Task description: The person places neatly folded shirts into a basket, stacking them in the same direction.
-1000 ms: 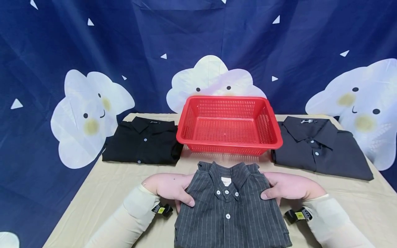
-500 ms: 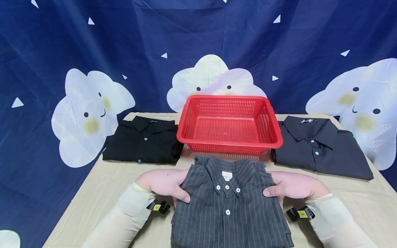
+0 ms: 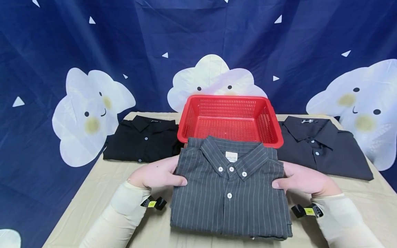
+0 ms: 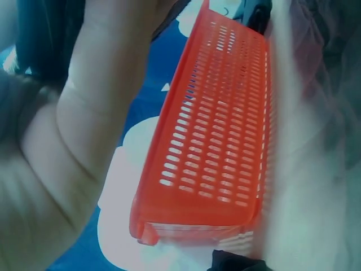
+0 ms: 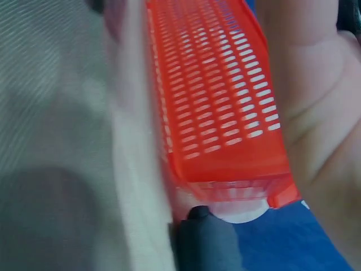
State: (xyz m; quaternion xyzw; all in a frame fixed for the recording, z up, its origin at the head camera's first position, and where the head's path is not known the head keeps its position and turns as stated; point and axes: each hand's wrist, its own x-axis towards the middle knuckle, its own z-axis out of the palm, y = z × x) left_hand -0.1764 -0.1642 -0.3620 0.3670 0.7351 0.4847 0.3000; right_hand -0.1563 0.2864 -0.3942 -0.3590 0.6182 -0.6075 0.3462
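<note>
On the left, a plain black long-collared fabric shirt [image 3: 128,143] lies folded on the table [image 3: 105,181] spread with beige cloth, collar toward the back and white buttons up; its folding looks finished, and no hand touches it.

Next comes the left hand [image 3: 159,174], gripping one side of a folded dark grey pinstriped button-down shirt [image 3: 229,210], thumb on top and fingers tucked out of sight behind the cloth. That shirt sits at front centre between the hands, flat and neat, its collar overlapping the near rim of a red rectangular perforated plastic basket [image 3: 229,127]. It appears to be held off the table, though whether the collar is above the rim or merely in front of it cannot be told.

The right hand [image 3: 307,179] grips the opposite side the same way — a matched two-handed hold. Farther right, a plain charcoal fabric shirt [image 3: 341,151] lies folded on the table, partly beside the basket and untouched.

As judged here, folding is done for all three and the hold is secured; what is left is setting the pinstriped one down — it is not yet inside the basket.
</note>
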